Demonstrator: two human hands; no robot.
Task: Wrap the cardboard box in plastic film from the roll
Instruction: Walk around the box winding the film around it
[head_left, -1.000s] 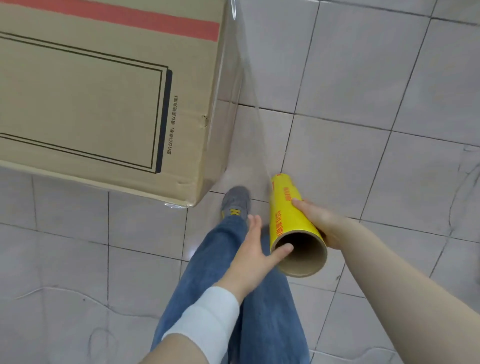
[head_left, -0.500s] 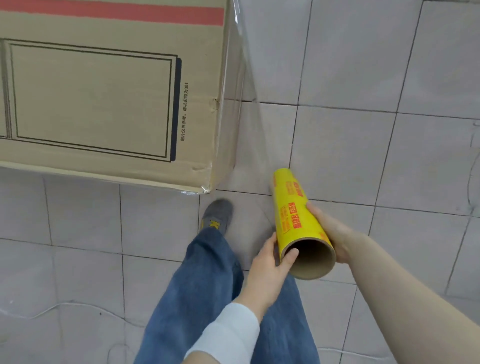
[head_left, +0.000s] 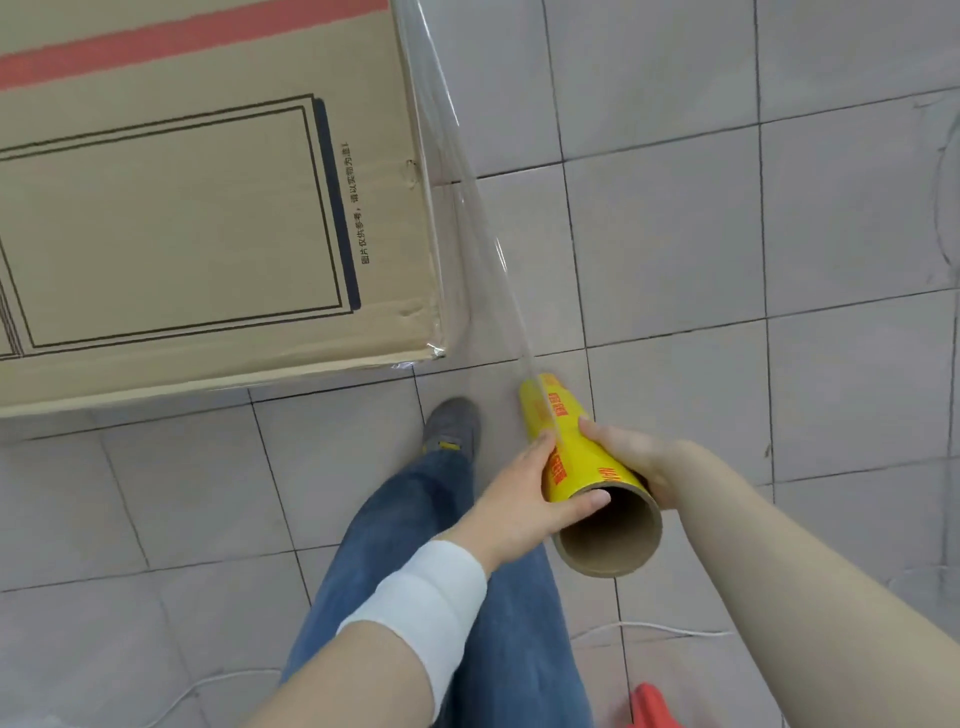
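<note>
A large cardboard box (head_left: 197, 223) with a red stripe and black line print fills the upper left. A yellow roll of plastic film (head_left: 571, 441) with a brown cardboard core is held upright just right of the box's near corner. Clear film (head_left: 467, 208) stretches from the roll up along the box's right side. My left hand (head_left: 524, 499) grips the roll from the left, thumb at the core's rim. My right hand (head_left: 634, 457) grips it from the right, fingers wrapped behind.
Grey floor tiles (head_left: 779, 234) surround the box. My jeans leg (head_left: 426, 545) and grey shoe (head_left: 452, 423) stand below the box corner. A thin white cable (head_left: 649, 626) lies on the floor and a red object (head_left: 652, 706) shows at the bottom edge.
The box's corner has shifted right in the view and tilted. The roll has stayed in both hands, and the left hand has closed further round it.
</note>
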